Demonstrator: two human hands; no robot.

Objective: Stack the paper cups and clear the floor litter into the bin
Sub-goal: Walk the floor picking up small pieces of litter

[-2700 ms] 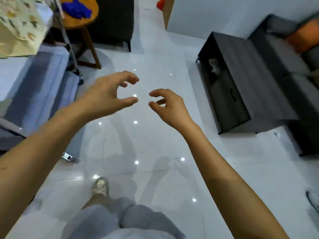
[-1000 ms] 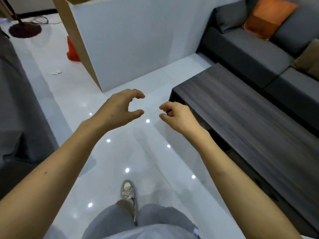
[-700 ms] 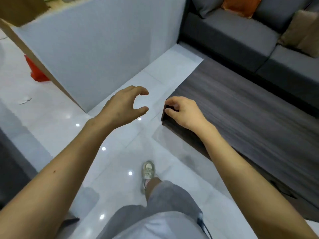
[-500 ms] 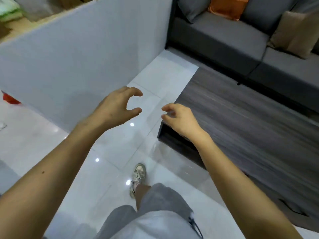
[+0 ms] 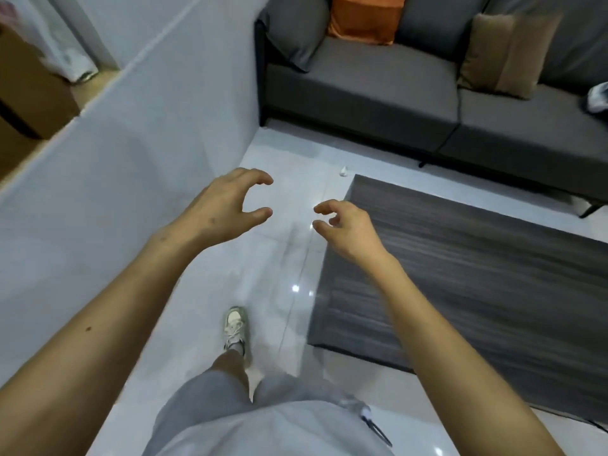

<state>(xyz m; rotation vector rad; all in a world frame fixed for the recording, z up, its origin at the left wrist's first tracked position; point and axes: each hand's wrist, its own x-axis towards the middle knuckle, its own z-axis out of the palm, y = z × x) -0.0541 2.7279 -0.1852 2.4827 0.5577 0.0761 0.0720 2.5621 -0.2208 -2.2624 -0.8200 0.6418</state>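
Since the earlier frame, a small white scrap (image 5: 343, 171) has entered our view on the pale tiled floor (image 5: 279, 153), just off the far-left corner of the dark wood-grain tabletop (image 5: 477, 274). Left grip (image 5: 227, 209) and right grip (image 5: 345, 228) hover loosely curled, holding nothing. We judge the scrap light and soft; pinch it at the middle.

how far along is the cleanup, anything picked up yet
Done: nothing that shows; no cups or bin are in view. In hand: nothing, the left hand and right hand are both empty, fingers loosely curled. Left: a small white scrap lies on the floor by the dark table's far corner.
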